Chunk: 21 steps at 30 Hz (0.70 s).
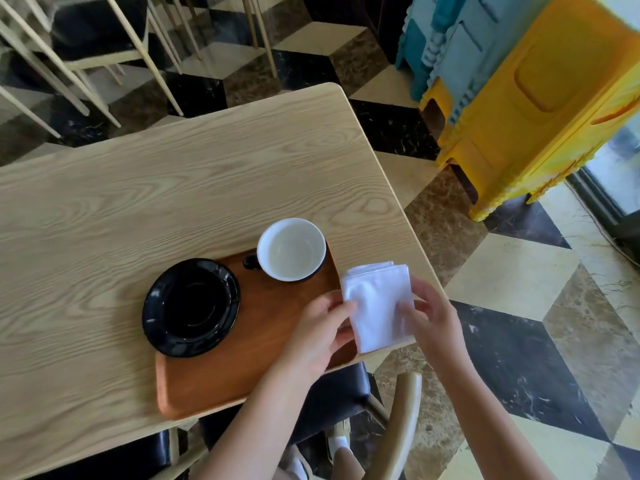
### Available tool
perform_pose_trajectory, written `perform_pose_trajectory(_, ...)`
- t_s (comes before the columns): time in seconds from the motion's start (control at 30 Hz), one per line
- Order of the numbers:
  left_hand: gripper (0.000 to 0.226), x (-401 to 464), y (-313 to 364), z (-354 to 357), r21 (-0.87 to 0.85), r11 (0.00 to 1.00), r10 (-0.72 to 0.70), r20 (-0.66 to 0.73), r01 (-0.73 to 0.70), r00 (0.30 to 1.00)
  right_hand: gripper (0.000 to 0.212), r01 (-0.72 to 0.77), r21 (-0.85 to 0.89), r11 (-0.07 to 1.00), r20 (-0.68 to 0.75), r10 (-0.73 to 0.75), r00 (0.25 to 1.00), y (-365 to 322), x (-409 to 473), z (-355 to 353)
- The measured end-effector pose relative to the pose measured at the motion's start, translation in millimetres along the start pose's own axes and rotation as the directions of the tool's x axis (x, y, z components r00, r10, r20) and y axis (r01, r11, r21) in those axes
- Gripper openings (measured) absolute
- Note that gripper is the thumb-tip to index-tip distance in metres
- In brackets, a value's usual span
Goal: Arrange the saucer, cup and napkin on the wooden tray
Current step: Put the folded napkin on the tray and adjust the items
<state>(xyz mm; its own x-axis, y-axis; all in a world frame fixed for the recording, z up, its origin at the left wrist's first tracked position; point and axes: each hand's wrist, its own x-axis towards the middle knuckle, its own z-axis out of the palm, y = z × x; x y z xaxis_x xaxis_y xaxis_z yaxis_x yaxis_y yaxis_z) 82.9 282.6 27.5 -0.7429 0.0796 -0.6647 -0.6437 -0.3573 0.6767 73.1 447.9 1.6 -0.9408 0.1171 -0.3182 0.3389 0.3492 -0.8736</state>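
A brown wooden tray (pixel 249 362) lies near the table's front right corner. A black saucer (pixel 191 306) sits at the tray's left end and hangs over its edge onto the table. A black cup (pixel 291 249) with a white inside stands upright at the tray's far right corner, handle pointing left. Both hands hold a folded white napkin (pixel 375 304) above the tray's right edge. My left hand (pixel 318 336) pinches its left side, and my right hand (pixel 433 320) grips its right side.
The light wooden table (pixel 138 202) ends just right of the tray. A chair with a black seat (pixel 346 389) stands below the tray. Yellow and blue plastic stools (pixel 519 98) are stacked at the right. More chairs (pixel 86 46) stand beyond the table.
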Motion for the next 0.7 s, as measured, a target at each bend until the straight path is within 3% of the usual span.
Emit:
perform_pose_trajectory(0.1,0.02,-11.1,3.1,-32.8,-0.08,0.997,0.003,0.002,-0.003,1.0,0.044,-0.132,0.14,0.981,0.126,0.114,0.985,-13.1,-1.3,8.7)
perform_pose_trajectory(0.2,0.019,-19.2,-0.1,-62.4,-0.054,0.998,0.015,-0.078,-0.02,0.997,0.047,-0.176,0.139,0.975,0.193,0.147,0.97,-17.1,-2.3,20.0)
perform_pose_trajectory(0.33,0.017,-27.4,-11.7,-85.0,0.044,0.998,0.063,-0.259,-0.054,0.964,0.049,-0.147,0.099,0.984,0.214,0.123,0.969,-17.5,-6.8,45.9)
perform_pose_trajectory(0.43,0.019,-29.9,-22.6,-93.0,0.213,0.971,0.182,-0.36,-0.109,0.915,0.044,-0.057,-0.038,0.998,0.195,0.063,0.979,-19.3,-11.9,63.2)
perform_pose_trajectory(0.53,0.042,-30.1,-33.3,-97.0,0.401,0.896,0.351,-0.384,-0.189,0.854,0.035,0.071,-0.17,0.983,0.161,-0.043,0.986,-19.0,-16.8,72.9)
perform_pose_trajectory(0.7,0.064,-32.2,-51.2,-99.7,0.734,0.639,0.538,-0.214,-0.229,0.815,0.015,0.28,-0.376,0.884,0.198,-0.218,0.956,-10.2,-22.6,79.0)
